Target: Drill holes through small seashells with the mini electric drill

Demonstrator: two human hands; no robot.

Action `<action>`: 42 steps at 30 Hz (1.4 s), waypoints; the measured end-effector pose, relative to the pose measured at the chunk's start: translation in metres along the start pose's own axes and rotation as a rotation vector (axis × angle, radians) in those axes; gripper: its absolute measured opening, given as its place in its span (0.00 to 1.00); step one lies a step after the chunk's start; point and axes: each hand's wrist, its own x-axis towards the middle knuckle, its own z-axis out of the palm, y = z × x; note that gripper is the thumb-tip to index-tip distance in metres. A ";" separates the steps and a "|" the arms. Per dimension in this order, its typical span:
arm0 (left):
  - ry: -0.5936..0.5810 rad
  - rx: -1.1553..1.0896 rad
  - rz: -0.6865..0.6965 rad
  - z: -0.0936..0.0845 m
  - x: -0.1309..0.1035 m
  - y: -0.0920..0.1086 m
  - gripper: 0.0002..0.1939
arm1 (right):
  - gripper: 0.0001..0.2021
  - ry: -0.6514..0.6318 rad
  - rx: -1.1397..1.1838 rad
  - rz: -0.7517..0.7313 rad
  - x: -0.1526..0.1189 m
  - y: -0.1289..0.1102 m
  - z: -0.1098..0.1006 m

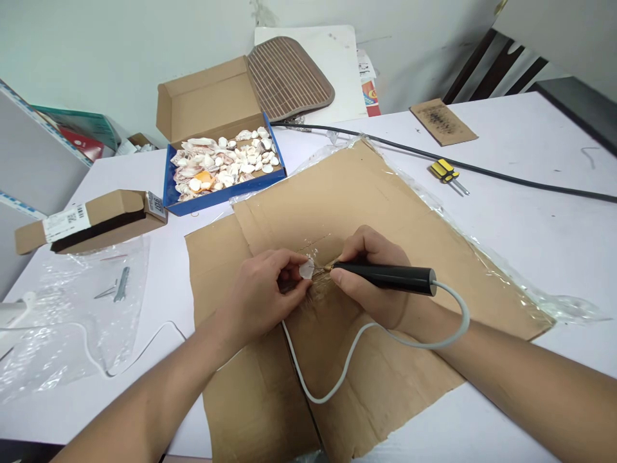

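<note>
Between the thumb and fingers of my left hand [267, 289] a small white shell [306, 269] is pinched. My right hand [373, 280] grips a black corded rotary tool [390, 276] like a pen. Its brass-coloured collet and thin bit [321, 267] point left, with the tip at the shell; whether it touches or pierces the shell I cannot tell. A grey cord [357, 344] loops from the tool's back end under my right wrist and across the cardboard [385, 193]. White specks lie on the cardboard just beyond my fingers.
A blue-sided box [226, 193] of shells stands at the back left. Beside it lie a narrow cardboard box [110, 218] and plastic wrap [91, 308] with small metal tools. On the right are a yellow-handled screwdriver [446, 172], a black cable [491, 173] and a dark-stained cardboard piece [442, 121].
</note>
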 end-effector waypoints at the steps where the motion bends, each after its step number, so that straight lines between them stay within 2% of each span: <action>1: -0.002 0.001 -0.003 0.000 0.000 0.000 0.11 | 0.08 -0.010 -0.011 0.000 0.000 0.000 0.000; 9: -0.015 0.009 -0.012 0.000 0.001 0.000 0.10 | 0.09 -0.020 -0.036 -0.034 -0.002 0.002 -0.002; 24: -0.023 0.005 -0.024 -0.001 0.001 0.001 0.09 | 0.09 -0.019 -0.030 0.028 -0.002 -0.001 -0.001; 42: -0.018 0.012 -0.012 -0.002 0.001 0.001 0.09 | 0.09 -0.015 -0.034 0.022 -0.001 -0.001 -0.001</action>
